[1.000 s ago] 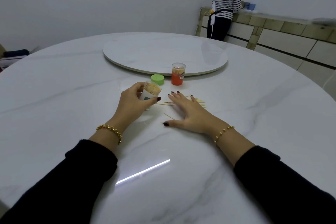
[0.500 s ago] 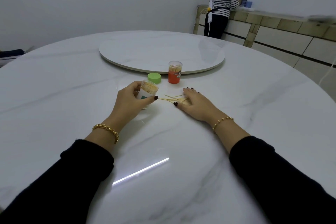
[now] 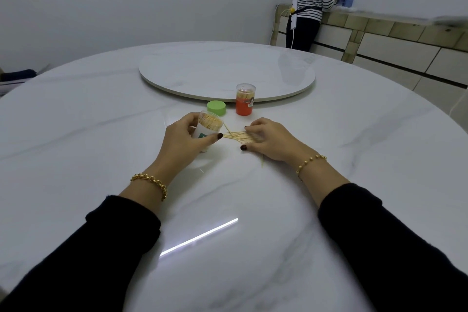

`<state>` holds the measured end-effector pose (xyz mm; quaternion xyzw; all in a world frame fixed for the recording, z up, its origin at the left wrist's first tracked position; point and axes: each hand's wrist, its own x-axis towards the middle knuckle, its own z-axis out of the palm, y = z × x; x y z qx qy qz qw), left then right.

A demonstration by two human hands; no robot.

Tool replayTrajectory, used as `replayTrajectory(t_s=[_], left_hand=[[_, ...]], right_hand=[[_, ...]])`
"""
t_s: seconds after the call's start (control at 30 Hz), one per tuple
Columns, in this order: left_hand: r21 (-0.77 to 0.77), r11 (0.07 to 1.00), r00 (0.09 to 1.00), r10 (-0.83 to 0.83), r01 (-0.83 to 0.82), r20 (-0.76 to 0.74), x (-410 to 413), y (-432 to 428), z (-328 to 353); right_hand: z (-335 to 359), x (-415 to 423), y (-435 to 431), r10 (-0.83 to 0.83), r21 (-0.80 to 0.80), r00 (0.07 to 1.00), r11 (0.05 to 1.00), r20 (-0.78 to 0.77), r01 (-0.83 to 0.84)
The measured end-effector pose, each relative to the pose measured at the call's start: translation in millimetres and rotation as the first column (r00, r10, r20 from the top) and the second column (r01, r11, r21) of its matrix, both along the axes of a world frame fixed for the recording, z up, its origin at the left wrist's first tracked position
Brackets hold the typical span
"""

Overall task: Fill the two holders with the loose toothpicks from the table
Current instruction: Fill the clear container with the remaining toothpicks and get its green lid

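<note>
My left hand [image 3: 182, 142] grips a clear toothpick holder [image 3: 208, 127] with a white and green label, tilted toward the right and nearly full of toothpicks. Just right of it, a small bundle of loose toothpicks [image 3: 236, 135] lies on the white marble table [image 3: 101, 134]. My right hand [image 3: 268, 140] curls over that bundle, fingertips and thumb pinching it together. One stray toothpick [image 3: 262, 162] lies near my right wrist. A second holder [image 3: 245, 102], orange with a clear closed lid, stands upright behind.
A green lid [image 3: 216, 108] lies on the table between the two holders. A large round turntable [image 3: 228, 71] fills the table's middle behind them. A person in a striped top [image 3: 310, 5] stands at a counter at the far right.
My right hand went from flat and spread on the table to curled, sweeping the scattered toothpicks into a bundle next to the holder. My left hand kept its grip on the tilted holder.
</note>
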<state>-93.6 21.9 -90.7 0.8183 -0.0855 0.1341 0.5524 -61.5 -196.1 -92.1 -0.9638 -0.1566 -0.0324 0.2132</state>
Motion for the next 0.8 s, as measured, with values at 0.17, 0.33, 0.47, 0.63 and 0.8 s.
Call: replayTrajectory(t_s=[0.17, 0.33, 0.47, 0.63, 0.8], left_hand=[[-0.005, 1.0, 1.0, -0.008, 0.008, -0.005, 0, 0, 0], [-0.007, 1.0, 1.0, -0.019, 0.019, -0.01, -2, -1, 1], [-0.009, 1.0, 1.0, -0.025, 0.025, -0.014, -2, -1, 0], [-0.007, 0.999, 0.999, -0.033, 0.033, -0.018, -2, -3, 0], [0.002, 0.999, 0.999, -0.041, 0.041, -0.022, -2, -4, 0]], right_hand=[[-6, 5, 3, -0.022, 0.041, 0.993, 0.999, 0.116, 0.017], [-14, 6, 10, -0.052, 0.042, 0.954, 0.998, 0.296, 0.041], [-16, 8, 16, -0.041, -0.012, 0.929, 0.999, 0.367, 0.049], [-19, 15, 16, -0.125, 0.114, 0.919, 0.99, 0.373, 0.089], [-7, 13, 15, -0.311, 0.524, 0.92, 0.839, 0.237, 0.149]])
